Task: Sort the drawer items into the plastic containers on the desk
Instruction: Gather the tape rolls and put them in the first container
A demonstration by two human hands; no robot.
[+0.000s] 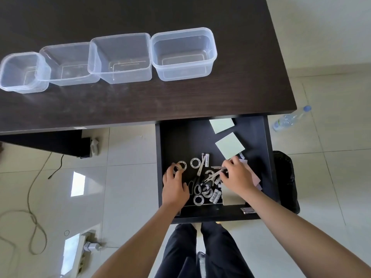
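The open black drawer holds several tape rolls, scissors, batteries and green sticky-note pads. My left hand pinches one tape roll at the drawer's left side. A second roll lies loose beside it. My right hand has its fingers closed on small metal scissors in the middle of the pile. Several clear plastic containers stand in a row on the dark desk; the rightmost container looks empty, as does the one beside it.
A plastic water bottle lies on the tiled floor right of the desk. A black bin stands right of the drawer. Cables and a power strip lie on the floor at left. My legs are below the drawer.
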